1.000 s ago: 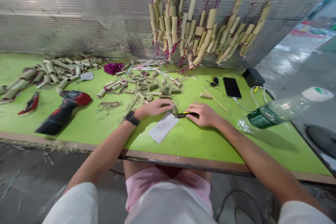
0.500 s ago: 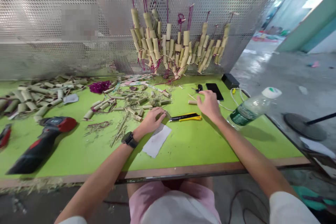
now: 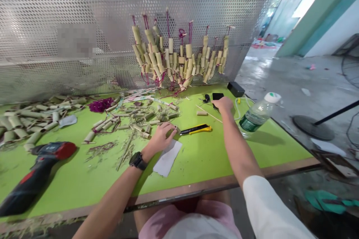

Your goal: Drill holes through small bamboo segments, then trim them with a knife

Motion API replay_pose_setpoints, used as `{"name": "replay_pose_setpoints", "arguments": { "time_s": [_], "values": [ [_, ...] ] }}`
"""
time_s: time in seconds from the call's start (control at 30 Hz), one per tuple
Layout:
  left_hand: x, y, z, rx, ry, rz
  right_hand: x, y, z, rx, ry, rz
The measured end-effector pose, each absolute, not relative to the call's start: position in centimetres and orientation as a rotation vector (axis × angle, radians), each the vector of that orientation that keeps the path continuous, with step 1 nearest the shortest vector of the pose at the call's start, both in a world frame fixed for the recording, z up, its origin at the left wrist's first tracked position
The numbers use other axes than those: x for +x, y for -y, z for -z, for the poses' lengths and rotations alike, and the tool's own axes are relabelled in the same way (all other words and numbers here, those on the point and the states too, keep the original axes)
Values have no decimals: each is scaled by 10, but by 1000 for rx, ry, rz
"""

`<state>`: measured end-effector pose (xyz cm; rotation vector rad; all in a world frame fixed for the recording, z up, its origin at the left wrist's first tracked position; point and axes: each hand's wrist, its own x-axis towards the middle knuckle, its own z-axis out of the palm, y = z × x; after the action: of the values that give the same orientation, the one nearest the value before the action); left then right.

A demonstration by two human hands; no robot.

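My left hand (image 3: 162,137), with a black watch on its wrist, rests on the green table, its fingers curled round a short bamboo tube (image 3: 175,128). A white paper (image 3: 167,158) lies just below it, and a yellow and black utility knife (image 3: 196,129) lies to its right. My right hand (image 3: 223,104) is over the lower part of a black phone (image 3: 217,96); its fingertips are partly hidden, so its grip cannot be made out. One bamboo piece (image 3: 202,113) and a thin stick (image 3: 209,113) lie left of this hand.
A water bottle (image 3: 259,115) stands right of my right forearm, near a black box (image 3: 236,89) and white cable. Bamboo pieces, shavings and purple string (image 3: 101,105) cover the back left. A power drill (image 3: 39,171) lies left. Bamboo strings (image 3: 182,59) hang on the metal mesh.
My right hand has reached farther forward onto the phone, uncovering the thin stick. My left hand stays beside the paper. The view has tilted up and shifted right.
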<state>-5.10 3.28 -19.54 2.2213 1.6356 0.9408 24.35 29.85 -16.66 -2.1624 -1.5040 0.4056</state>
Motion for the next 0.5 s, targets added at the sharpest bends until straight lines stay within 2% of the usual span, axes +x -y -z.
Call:
{"name": "replay_pose_setpoints", "arguments": {
  "time_s": [0.3,0.5],
  "values": [
    [-57,-34,198,2186,-1638,-983,245,-295,176,-1842,1185,-488],
    [-61,-35,198,2180,-1629,-974,244,-312,166,-1430,1016,-852]
  ]
}}
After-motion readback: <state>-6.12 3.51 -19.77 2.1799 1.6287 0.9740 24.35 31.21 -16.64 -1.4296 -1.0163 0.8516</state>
